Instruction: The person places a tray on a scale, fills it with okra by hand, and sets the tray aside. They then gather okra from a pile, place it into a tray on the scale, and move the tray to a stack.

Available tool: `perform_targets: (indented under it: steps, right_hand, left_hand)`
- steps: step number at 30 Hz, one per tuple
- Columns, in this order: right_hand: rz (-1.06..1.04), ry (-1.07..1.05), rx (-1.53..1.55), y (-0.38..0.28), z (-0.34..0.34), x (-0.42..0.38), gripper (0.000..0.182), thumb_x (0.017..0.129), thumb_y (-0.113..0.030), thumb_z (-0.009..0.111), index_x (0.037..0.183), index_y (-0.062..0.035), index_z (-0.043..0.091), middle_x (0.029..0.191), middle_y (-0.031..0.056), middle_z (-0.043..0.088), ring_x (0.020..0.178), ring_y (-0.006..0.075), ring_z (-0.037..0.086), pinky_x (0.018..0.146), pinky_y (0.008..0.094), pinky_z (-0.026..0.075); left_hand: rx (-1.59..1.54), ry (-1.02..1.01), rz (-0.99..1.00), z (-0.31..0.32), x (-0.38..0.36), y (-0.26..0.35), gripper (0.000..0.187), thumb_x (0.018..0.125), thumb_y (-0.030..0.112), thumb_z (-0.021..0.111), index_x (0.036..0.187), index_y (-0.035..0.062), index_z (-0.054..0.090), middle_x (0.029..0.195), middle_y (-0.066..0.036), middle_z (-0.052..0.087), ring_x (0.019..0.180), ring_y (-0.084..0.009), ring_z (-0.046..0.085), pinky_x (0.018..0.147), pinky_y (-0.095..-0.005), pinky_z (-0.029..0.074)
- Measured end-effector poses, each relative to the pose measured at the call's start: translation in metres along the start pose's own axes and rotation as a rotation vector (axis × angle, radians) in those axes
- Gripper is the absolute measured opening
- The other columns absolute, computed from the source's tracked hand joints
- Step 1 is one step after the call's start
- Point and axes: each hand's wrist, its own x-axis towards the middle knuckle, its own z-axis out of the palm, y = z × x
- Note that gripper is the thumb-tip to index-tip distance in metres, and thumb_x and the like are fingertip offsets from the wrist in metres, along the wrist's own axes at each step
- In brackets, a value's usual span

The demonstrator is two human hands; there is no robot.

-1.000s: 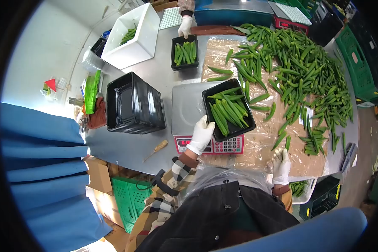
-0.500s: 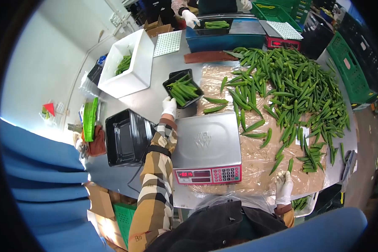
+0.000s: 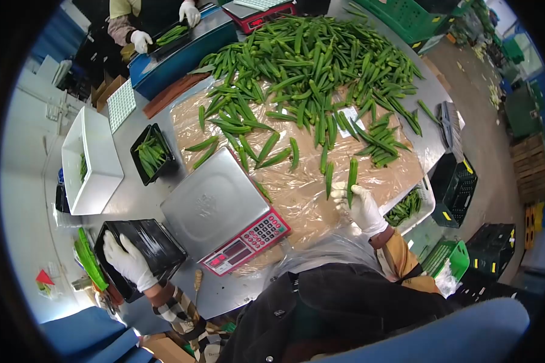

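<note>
My left hand (image 3: 129,260), in a white glove, lies with its fingers apart on the stacked black trays (image 3: 157,242) at the lower left. At the front of the wrapped brown sheet, my gloved right hand (image 3: 364,209) pinches a single okra pod (image 3: 352,181), held upright. Between my hands stands a silver scale (image 3: 215,202) with a red keypad edge and nothing on its plate. A black tray of okra (image 3: 153,155) sits beyond it on the left. A large pile of okra (image 3: 321,60) covers the back of the sheet.
A white foam box (image 3: 94,163) stands at the left. A co-worker's gloved hands (image 3: 142,41) hold a tray of okra at the upper left, behind a blue-sided unit (image 3: 184,57). A brush (image 3: 450,130) lies at the right table edge, near a white basket (image 3: 427,206).
The view has turned to the right. My left hand has let go of the okra tray and moved to the stacked black trays. My right hand has lifted an okra pod.
</note>
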Motion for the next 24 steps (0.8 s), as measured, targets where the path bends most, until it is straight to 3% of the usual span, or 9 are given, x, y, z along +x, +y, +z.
perform_targets:
  steps: [3, 6, 9, 12, 14, 17, 19, 20, 24]
  right_hand:
    - [0.045, -0.154, 0.089, -0.001, 0.001, -0.005, 0.052, 0.101, -0.030, 0.040, 0.136, 0.0072, 0.050, 0.114, 0.0138, 0.067, 0.097, 0.0170, 0.062, 0.086, 0.0321, 0.048]
    - [0.036, -0.208, 0.108, 0.002, 0.000, -0.009, 0.052, 0.101, -0.030, 0.043, 0.138, 0.0067, 0.048, 0.117, 0.0136, 0.066, 0.099, 0.0175, 0.062, 0.086, 0.0320, 0.049]
    - [-0.014, -0.170, 0.039, 0.002, -0.001, -0.014, 0.051, 0.100, -0.027, 0.048, 0.139, 0.0063, 0.046, 0.118, 0.0131, 0.066, 0.102, 0.0187, 0.063, 0.085, 0.0326, 0.051]
    - [-0.142, -0.077, -0.322, 0.005, -0.019, -0.024, 0.045, 0.099, -0.019, 0.052, 0.137, 0.0037, 0.049, 0.118, 0.0130, 0.067, 0.105, 0.0199, 0.064, 0.083, 0.0328, 0.052]
    - [-0.219, 0.052, -0.269, 0.003, -0.020, -0.037, 0.036, 0.097, -0.012, 0.053, 0.130, 0.0032, 0.055, 0.115, 0.0130, 0.069, 0.103, 0.0189, 0.066, 0.080, 0.0311, 0.053]
    - [-0.289, 0.208, -0.176, 0.000, -0.035, -0.043, 0.022, 0.098, -0.010, 0.055, 0.115, 0.0016, 0.063, 0.102, 0.0109, 0.072, 0.089, 0.0173, 0.067, 0.075, 0.0299, 0.054]
    - [-0.282, 0.344, -0.147, 0.002, -0.059, -0.036, 0.021, 0.099, -0.012, 0.054, 0.112, 0.0011, 0.064, 0.095, 0.0096, 0.072, 0.082, 0.0163, 0.067, 0.072, 0.0304, 0.054]
    - [-0.253, 0.414, -0.205, -0.002, -0.062, -0.033, 0.019, 0.100, -0.013, 0.053, 0.109, -0.0012, 0.064, 0.087, 0.0068, 0.070, 0.072, 0.0149, 0.064, 0.068, 0.0294, 0.053]
    - [-0.167, 0.451, -0.490, -0.026, -0.081, -0.016, 0.016, 0.098, -0.013, 0.056, 0.105, -0.0048, 0.068, 0.087, 0.0055, 0.071, 0.073, 0.0135, 0.064, 0.067, 0.0255, 0.051]
  left_hand:
    - [-0.206, -0.148, -0.187, 0.017, -0.028, -0.039, 0.040, 0.101, 0.023, 0.052, 0.126, -0.0062, 0.059, 0.113, -0.022, 0.067, 0.099, -0.0343, 0.064, 0.095, -0.0405, 0.047]
    - [-0.480, -0.340, -0.366, 0.005, -0.022, -0.050, 0.036, 0.100, 0.022, 0.054, 0.115, -0.0089, 0.064, 0.103, -0.020, 0.071, 0.088, -0.0266, 0.067, 0.085, -0.0361, 0.050]
    - [-0.543, -0.386, -0.438, 0.003, -0.014, -0.060, 0.033, 0.099, 0.021, 0.056, 0.104, -0.0099, 0.067, 0.096, -0.017, 0.073, 0.085, -0.0208, 0.066, 0.080, -0.0330, 0.050]
    - [-0.517, -0.135, -0.450, 0.013, -0.022, -0.072, 0.032, 0.098, 0.019, 0.057, 0.108, -0.0089, 0.068, 0.106, -0.019, 0.072, 0.094, -0.0217, 0.066, 0.087, -0.0331, 0.050]
    - [-0.424, 0.082, -0.471, -0.001, -0.021, -0.054, 0.033, 0.098, 0.019, 0.057, 0.114, -0.0088, 0.066, 0.114, -0.020, 0.070, 0.101, -0.0258, 0.067, 0.092, -0.0338, 0.050]
    - [-0.213, 0.435, -0.294, -0.055, -0.021, 0.018, 0.023, 0.096, 0.011, 0.059, 0.112, -0.0047, 0.068, 0.110, -0.018, 0.071, 0.097, -0.0304, 0.067, 0.089, -0.0346, 0.051]
    - [-0.372, 0.379, -0.052, -0.082, -0.027, 0.081, 0.018, 0.095, 0.006, 0.061, 0.109, -0.0020, 0.070, 0.107, -0.015, 0.071, 0.093, -0.0283, 0.066, 0.085, -0.0354, 0.052]
    - [-0.482, 0.293, 0.014, -0.074, -0.040, 0.100, 0.017, 0.094, 0.006, 0.062, 0.107, -0.0013, 0.070, 0.104, -0.014, 0.071, 0.091, -0.0279, 0.065, 0.085, -0.0351, 0.051]
    - [-0.590, -0.228, 0.323, -0.023, -0.104, 0.150, 0.023, 0.085, 0.002, 0.067, 0.107, 0.0028, 0.070, 0.093, -0.013, 0.066, 0.085, -0.0293, 0.061, 0.078, -0.0387, 0.051]
